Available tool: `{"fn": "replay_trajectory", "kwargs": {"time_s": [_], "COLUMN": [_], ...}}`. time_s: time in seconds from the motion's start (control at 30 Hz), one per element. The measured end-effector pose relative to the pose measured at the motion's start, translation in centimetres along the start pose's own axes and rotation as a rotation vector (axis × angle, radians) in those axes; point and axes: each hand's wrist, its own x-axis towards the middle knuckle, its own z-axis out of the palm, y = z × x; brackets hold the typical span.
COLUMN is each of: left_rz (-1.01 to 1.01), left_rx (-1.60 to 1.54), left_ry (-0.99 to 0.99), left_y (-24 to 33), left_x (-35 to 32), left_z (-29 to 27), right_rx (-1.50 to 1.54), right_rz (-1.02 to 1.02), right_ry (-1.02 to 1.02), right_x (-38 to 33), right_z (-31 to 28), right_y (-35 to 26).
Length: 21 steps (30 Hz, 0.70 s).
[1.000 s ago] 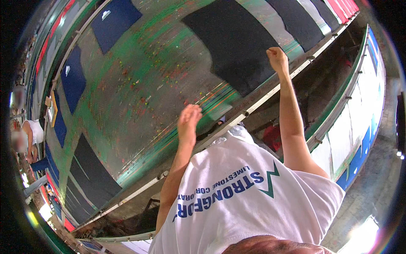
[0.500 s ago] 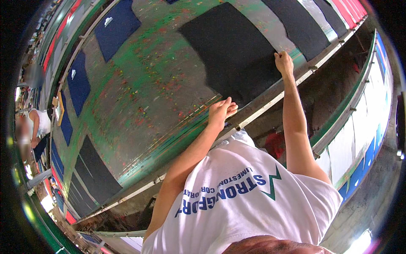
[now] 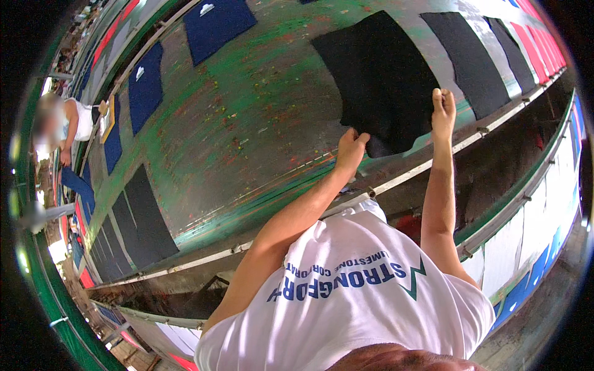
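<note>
A large black fabric panel (image 3: 383,74) lies on the paint-stained table (image 3: 247,123), its near part lifted and wavy between my hands. My left hand (image 3: 352,150) pinches its near left edge, fingers closed. At its right edge my right hand (image 3: 443,113) is closed in a fist-like pinch on the cloth, thumb uppermost. Both forearms reach forward over the table's near edge. The cloth's far part still rests against the table surface.
More black panels (image 3: 467,65) lie to the right, with red pieces (image 3: 537,52) beyond. Navy panels with white prints (image 3: 145,89) line the far side; dark panels (image 3: 145,216) lie at left. A metal rail (image 3: 408,176) edges the table. A co-worker (image 3: 77,123) stands at far left.
My left hand, open beside the cloth before, has closed on its near edge. The near part of the panel has risen and shifted away from the rail. The view has turned slightly.
</note>
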Motion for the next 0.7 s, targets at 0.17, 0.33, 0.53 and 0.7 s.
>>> {"fn": "replay_trajectory", "kwargs": {"time_s": [0.17,0.33,0.53,0.7], "left_rz": [0.270,0.612,0.898,0.973], "left_rx": [-0.476,-0.429,-0.293,-0.302], "left_ry": [0.036,-0.054,-0.016,0.251], "left_y": [4.7,9.2,11.5,11.6], "left_x": [-1.2,-4.4,-15.4,-26.7], "left_z": [-2.9,-11.6,-24.9,-36.1], "right_rx": [0.079,0.103,0.218,0.297], "right_rz": [-0.093,-0.096,-0.115,-0.285], "right_ry": [0.026,0.083,-0.132,-0.360], "right_x": [-2.1,-5.3,-11.9,-18.8], "right_z": [1.4,4.2,8.0,12.7], "right_y": [-4.4,-9.0,-14.2,-17.3]}}
